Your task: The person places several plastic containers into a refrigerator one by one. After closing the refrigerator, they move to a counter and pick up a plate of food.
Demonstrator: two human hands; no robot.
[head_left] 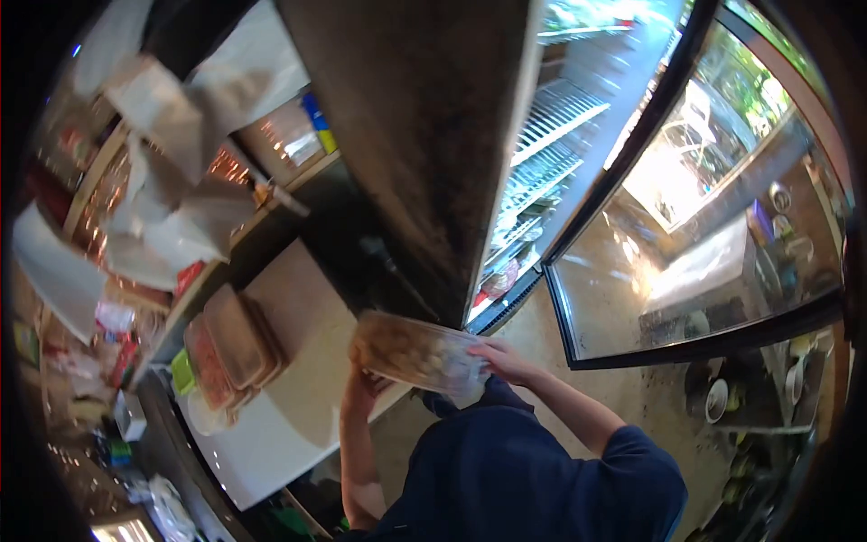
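Observation:
A clear plastic container (411, 352) with brownish food inside is held between both my hands, in front of my chest. My left hand (366, 384) grips its left end from below, the fingers partly hidden by it. At the right end, my right hand (498, 359) is closed on the container's edge. Something whitish and translucent (465, 384) hangs or sits at the container's right side; I cannot make out what it is. To the left, more food containers (237, 339) with reddish contents rest on a white counter (307, 388).
A lit refrigerator (560, 117) with wire shelves stands ahead, its glass door (695, 244) swung open to the right. A dark side panel (424, 135) rises in the middle. Shelving with papers (172, 217) is at the left. Low shelves with bowls (716, 400) are at the right.

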